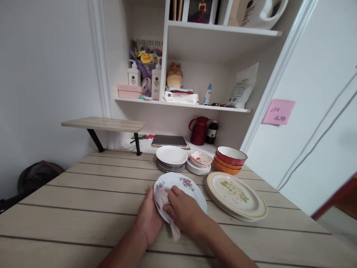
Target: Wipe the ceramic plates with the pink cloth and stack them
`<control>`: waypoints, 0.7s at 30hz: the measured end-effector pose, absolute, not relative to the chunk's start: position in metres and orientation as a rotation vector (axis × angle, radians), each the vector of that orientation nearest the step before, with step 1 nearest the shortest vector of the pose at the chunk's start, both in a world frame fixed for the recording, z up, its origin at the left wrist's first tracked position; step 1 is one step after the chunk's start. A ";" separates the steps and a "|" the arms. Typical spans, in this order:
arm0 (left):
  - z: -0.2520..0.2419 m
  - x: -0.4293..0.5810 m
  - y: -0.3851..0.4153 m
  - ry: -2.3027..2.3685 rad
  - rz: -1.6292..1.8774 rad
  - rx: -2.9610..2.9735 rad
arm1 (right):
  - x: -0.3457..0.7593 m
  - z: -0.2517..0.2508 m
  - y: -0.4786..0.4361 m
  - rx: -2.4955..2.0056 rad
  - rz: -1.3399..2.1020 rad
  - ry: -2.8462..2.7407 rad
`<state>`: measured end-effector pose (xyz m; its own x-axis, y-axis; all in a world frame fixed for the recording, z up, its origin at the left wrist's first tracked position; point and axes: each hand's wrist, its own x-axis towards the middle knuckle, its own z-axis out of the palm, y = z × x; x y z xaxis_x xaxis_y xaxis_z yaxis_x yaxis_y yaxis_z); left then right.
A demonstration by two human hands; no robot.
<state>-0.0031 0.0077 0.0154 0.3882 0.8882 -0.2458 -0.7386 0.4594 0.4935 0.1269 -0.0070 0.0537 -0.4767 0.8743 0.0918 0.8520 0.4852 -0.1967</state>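
A white plate (198, 195) with pink flowers and green leaves is before me at the middle of the table. My left hand (150, 216) grips its left edge, the thumb up along the rim and the other fingers hidden underneath. Bunched under my right hand (182, 210) is a pale pink cloth (161, 199), pressed onto the plate's left part, with one end hanging over the near rim. The fingers of my right hand are curled round the cloth.
Behind the plate stand a stack of white plates (171, 154), small dishes (199, 158) and stacked bowls (230, 158). Large oval plates (237, 195) are piled at the right. A raised wooden shelf (103, 123) is at the back left. A red jug (199, 131) and a laptop (170, 140) are farther back.
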 end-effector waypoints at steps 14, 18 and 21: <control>0.027 -0.001 0.002 0.686 1.095 0.364 | 0.164 0.048 0.016 -2.109 -0.169 -2.277; 0.027 -0.002 0.002 0.710 1.057 0.367 | 0.160 0.063 -0.011 -2.159 -0.170 -2.440; 0.027 -0.002 0.002 0.720 1.017 0.398 | 0.150 0.072 -0.025 -1.975 -0.088 -2.593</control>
<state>-0.0018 0.0019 0.0265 0.3284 0.8748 -0.3563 -0.6267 0.4840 0.6107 0.1498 -0.0247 0.0718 -0.2617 0.9631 -0.0623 0.9567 0.2674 0.1152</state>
